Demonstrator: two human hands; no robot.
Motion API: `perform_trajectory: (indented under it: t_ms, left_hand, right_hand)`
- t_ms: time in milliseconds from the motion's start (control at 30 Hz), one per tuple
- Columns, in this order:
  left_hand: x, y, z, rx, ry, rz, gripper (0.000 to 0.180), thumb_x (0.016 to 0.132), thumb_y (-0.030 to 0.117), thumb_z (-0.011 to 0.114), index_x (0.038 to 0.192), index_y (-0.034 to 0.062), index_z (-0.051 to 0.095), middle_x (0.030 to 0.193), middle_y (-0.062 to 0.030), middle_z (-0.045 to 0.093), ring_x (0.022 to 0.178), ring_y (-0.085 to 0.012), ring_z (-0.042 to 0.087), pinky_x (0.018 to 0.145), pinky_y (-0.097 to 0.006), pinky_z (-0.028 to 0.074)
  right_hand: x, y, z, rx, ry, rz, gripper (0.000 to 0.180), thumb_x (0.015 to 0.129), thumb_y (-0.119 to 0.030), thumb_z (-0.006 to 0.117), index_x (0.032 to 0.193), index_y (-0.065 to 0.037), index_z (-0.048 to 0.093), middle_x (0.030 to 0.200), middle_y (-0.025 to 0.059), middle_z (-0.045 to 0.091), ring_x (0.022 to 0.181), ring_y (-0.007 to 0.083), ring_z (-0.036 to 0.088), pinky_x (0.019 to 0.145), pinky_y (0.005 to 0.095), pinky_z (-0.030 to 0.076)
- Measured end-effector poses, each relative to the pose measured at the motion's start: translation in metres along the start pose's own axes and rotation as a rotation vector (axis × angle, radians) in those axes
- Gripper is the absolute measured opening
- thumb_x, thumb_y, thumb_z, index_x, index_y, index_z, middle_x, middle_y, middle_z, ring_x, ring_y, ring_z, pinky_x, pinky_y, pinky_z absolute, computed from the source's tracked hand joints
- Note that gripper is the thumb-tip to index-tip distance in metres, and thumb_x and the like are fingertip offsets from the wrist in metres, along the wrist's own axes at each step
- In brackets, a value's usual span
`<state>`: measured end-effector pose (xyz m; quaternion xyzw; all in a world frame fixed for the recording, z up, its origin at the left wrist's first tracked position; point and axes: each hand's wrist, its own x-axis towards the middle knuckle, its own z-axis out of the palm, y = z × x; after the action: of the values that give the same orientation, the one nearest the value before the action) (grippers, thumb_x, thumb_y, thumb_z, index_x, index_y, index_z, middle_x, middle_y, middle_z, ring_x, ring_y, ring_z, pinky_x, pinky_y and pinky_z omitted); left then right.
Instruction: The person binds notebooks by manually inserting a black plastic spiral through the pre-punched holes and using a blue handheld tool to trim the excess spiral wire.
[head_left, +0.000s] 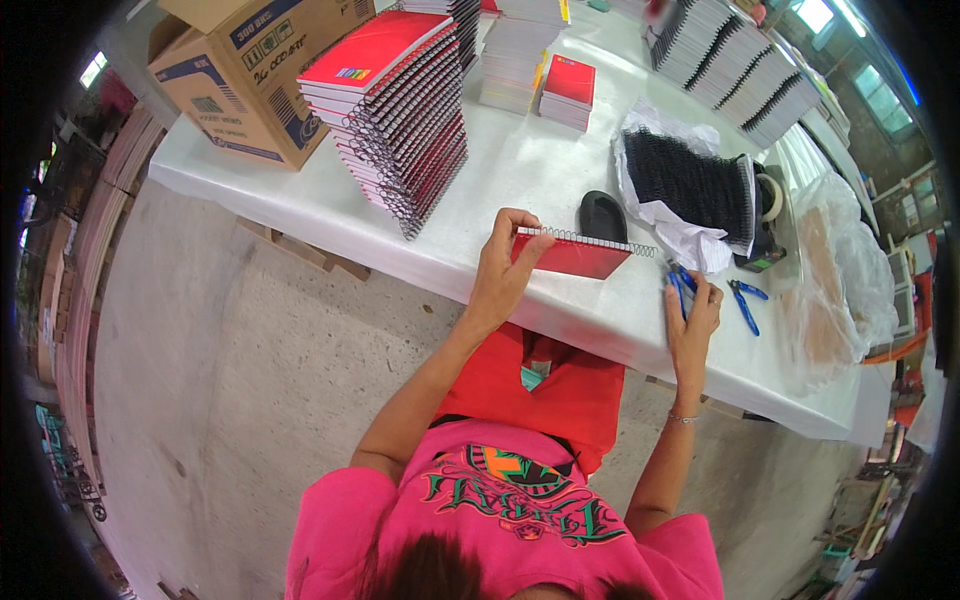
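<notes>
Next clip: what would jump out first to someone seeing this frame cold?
The left hand grips a red spiral notebook at the near edge of the white table, while the right hand holds blue-handled pliers at the end of its wire spiral. A tall leaning stack of red spiral notebooks stands at the far left beside a cardboard box. A bundle of black binding coils on white paper lies to the right.

Red notebook (575, 257), blue-handled pliers (681, 286), white table (520, 170), black coils (690, 185)

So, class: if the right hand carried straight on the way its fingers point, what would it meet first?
The right hand, gripping blue-handled pliers, points up the table; likely first the crumpled white paper under the black spiral coils, though depth is unclear.
</notes>
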<state>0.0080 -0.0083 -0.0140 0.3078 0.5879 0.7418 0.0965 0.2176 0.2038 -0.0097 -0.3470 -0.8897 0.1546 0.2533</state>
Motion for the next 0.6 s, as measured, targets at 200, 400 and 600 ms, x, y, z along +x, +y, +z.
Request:
perform_trajectory:
  t_ms: [200, 400, 600]
  left_hand:
    - [0.000, 0.019, -0.011, 0.226, -0.045, -0.035, 0.012, 0.090, 0.011, 0.065, 0.096, 0.0006, 0.061, 0.089, -0.0010, 0.059, 0.082, -0.0075, 0.053, 0.075, -0.022, 0.045]
    - [-0.003, 0.030, -0.009, 0.278, -0.049, 0.107, 0.016, 0.089, 0.012, 0.069, 0.102, 0.0014, 0.067, 0.087, -0.0033, 0.066, 0.075, -0.0057, 0.060, 0.065, -0.020, 0.049]
    - [-0.010, 0.042, -0.007, 0.217, -0.071, -0.234, 0.020, 0.090, 0.016, 0.069, 0.102, -0.0001, 0.068, 0.084, -0.0077, 0.071, 0.078, -0.0070, 0.064, 0.069, -0.024, 0.050]
  right_hand:
    - [-0.018, -0.069, -0.011, 0.494, 0.166, 0.150, 0.047, 0.096, -0.025, 0.059, 0.130, 0.003, 0.045, 0.117, 0.0151, 0.051, 0.107, 0.0241, 0.049, 0.097, 0.0347, 0.038]
    - [-0.037, -0.133, 0.007, 0.700, -0.095, 0.056, 0.044, 0.091, -0.017, 0.066, 0.126, 0.002, 0.047, 0.112, 0.0123, 0.053, 0.098, 0.0206, 0.054, 0.090, 0.0329, 0.044]
    - [-0.042, -0.147, 0.027, 0.696, -0.072, -0.035, 0.046, 0.088, -0.014, 0.069, 0.125, 0.003, 0.048, 0.110, 0.0148, 0.056, 0.095, 0.0233, 0.057, 0.084, 0.0340, 0.047]
